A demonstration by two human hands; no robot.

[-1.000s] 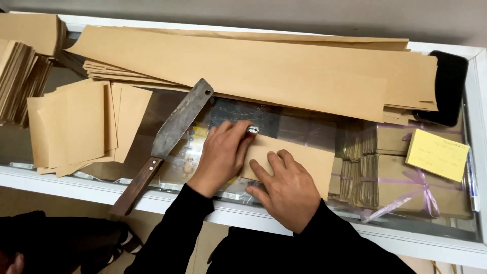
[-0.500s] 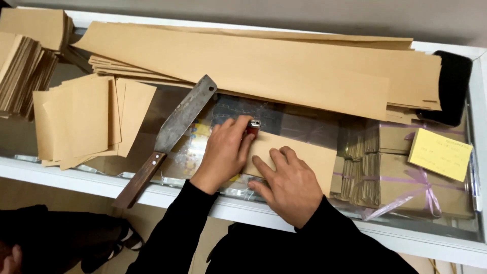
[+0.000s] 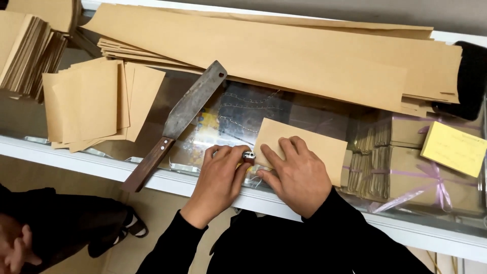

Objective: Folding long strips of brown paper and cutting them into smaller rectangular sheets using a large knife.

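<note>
Head view: left hand (image 3: 219, 178) pinches a small metal-tipped tool (image 3: 248, 156) against the near-left edge of a tan paper sheet (image 3: 304, 147), which the right hand (image 3: 297, 175) pins flat, fingers spread. At 10 o'clock lies a wooden-handled broad knife (image 3: 180, 119); long kraft sheets (image 3: 284, 56) lie at 12 o'clock beyond.

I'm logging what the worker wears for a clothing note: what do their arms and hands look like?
Both arms are in long black sleeves reaching the wrists. The left hand and right hand are bare: no gloves, and no rings or watch are visible.
</note>
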